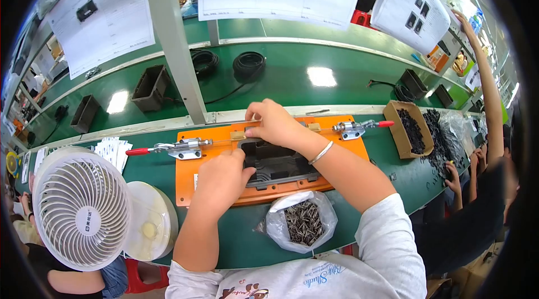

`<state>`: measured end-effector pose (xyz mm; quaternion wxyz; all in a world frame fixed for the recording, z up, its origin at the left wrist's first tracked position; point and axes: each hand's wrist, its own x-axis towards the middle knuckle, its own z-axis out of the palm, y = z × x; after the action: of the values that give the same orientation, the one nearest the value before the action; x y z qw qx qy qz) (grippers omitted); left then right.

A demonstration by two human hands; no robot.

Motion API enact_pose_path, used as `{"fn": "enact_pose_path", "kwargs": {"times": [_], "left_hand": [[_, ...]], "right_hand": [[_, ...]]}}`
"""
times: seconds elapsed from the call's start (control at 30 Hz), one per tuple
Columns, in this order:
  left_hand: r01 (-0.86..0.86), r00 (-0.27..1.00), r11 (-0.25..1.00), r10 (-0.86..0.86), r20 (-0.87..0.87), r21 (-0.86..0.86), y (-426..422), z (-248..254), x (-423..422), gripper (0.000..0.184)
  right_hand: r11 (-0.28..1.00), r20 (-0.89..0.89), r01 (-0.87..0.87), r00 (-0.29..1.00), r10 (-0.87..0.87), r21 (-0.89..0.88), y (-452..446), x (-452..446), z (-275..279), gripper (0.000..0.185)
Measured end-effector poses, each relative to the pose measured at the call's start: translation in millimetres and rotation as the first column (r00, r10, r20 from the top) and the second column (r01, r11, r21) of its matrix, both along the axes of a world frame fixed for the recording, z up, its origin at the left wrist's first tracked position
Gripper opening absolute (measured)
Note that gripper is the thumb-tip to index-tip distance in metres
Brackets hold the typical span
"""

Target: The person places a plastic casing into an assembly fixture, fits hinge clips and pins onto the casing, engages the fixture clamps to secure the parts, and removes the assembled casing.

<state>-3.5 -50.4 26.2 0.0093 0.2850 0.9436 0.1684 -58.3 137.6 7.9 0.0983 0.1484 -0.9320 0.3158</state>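
Note:
A black plastic housing (281, 171) lies in an orange fixture plate (188, 178) on the bench. My left hand (222, 178) is closed on the housing's left edge, its thumb on the inner side. Reaching across from the right, my right hand (276, 126) is at the housing's upper left corner, fingers bent; whatever they hold is hidden. Close to its thumb is a small tan block (237, 136). A toggle clamp with a red handle sits on each side, the left clamp (188, 148) and the right clamp (351, 129). Below the housing, a plastic bag (327, 226) holds many screws (303, 223).
A white fan (81, 209) stands at left, near white paper slips (112, 153). At right are a cardboard box (397, 125) of black parts and a loose black pile (435, 130). Behind the frame post (182, 52) lie coiled cables (249, 65) and bins (150, 88). Co-workers sit at right.

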Motion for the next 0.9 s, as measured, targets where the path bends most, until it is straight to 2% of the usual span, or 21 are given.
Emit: {"fn": "enact_pose_path", "kwargs": {"times": [0.03,0.07,0.13,0.2,0.27,0.33,0.37,0.43,0.57,0.7,0.8,0.87,0.9], "left_hand": [[-0.018,0.999,1.0,0.018,-0.038,0.003,0.3,0.9,3.5,0.026],[0.006,0.986,0.999,0.002,-0.166,0.045,0.3,-1.1,5.8,0.026],[0.137,0.966,0.985,-0.109,-0.235,0.104,-0.6,10.2,18.8,0.026],[0.376,0.921,0.92,-0.358,-0.152,0.109,2.3,15.5,35.1,0.019],[0.608,0.787,0.793,-0.598,-0.152,0.033,12.3,6.5,54.2,0.012],[0.697,0.708,0.714,-0.7,-0.093,-0.072,28.7,-8.9,74.6,0.012],[0.699,0.7,0.707,-0.707,-0.101,-0.108,35.6,-21.5,83.1,0.012],[0.704,0.689,0.696,-0.718,-0.099,-0.14,44.5,-35.2,90.5,0.01],[0.726,0.68,0.683,-0.731,-0.067,-0.086,44.0,-34.9,85.8,0.006],[0.717,0.679,0.676,-0.732,-0.046,-0.171,42.3,-30.2,83.5,0.006],[0.738,0.66,0.666,-0.746,-0.088,-0.107,40.5,-28.2,80.0,0.008],[0.731,0.674,0.681,-0.729,-0.119,-0.033,37.9,-22.4,76.9,0.009],[0.731,0.674,0.682,-0.729,-0.121,-0.036,35.6,-17.9,74.0,0.009]], "right_hand": [[0.998,-0.084,0.032,0.996,-0.036,-0.05,0.1,8.6,-0.8,0.031],[0.992,-0.156,0.042,0.986,-0.06,-0.119,0.1,21.9,7.2,0.026],[0.99,-0.156,-0.016,0.988,-0.006,-0.138,7.6,60.9,32.4,0.02],[0.986,-0.078,-0.167,0.983,0.168,0.011,23.1,104.1,46.1,0.014],[0.964,0.075,-0.172,0.984,0.16,0.203,29.8,147.5,46.2,0.012],[0.905,0.201,-0.255,0.96,0.195,0.34,37.0,178.4,20.9,0.012],[0.893,0.228,-0.239,0.961,0.159,0.382,34.3,190.1,13.8,0.012],[0.922,0.104,-0.149,0.987,0.119,0.357,29.6,203.9,-4.5,0.011],[0.956,0.068,-0.141,0.989,0.128,0.256,36.1,209.8,-14.3,0.012],[0.968,0.041,-0.133,0.991,0.127,0.212,36.8,210.6,-14.5,0.011],[0.962,0.042,-0.181,0.983,0.176,0.206,43.2,205.9,-9.9,0.011],[0.959,0.13,-0.25,0.964,0.233,0.137,49.0,201.4,0.7,0.012],[0.963,0.099,-0.26,0.962,0.253,0.065,51.9,196.9,11.0,0.011]]}}
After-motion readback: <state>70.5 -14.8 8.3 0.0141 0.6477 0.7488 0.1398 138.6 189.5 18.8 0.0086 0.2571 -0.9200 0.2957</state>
